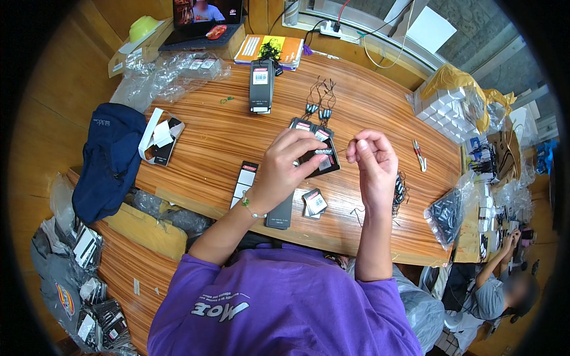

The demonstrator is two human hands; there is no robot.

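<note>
Over the middle of the table, my left hand [288,161] is closed in a pinch on a black hang tag [325,165] with light lettering. My right hand [373,159] faces it, thumb and forefinger pinched on what looks like a thin dark cord, its far end hard to make out. Beyond the left fingers lie more black tags [301,124] with pink-and-white labels. Their looped black strings [320,95] stretch away from me. Under my left wrist are a dark card strip with white labels [245,178] and a dark stack of tags [279,215]. Small square cards [314,203] sit between my forearms.
A tall stack of tags [261,89] stands at the back. Small snips [420,155] and a bundle of black strings [400,193] lie to the right, near white boxes [445,110]. A navy bag [110,160] is at left. Another person [504,293] works at lower right.
</note>
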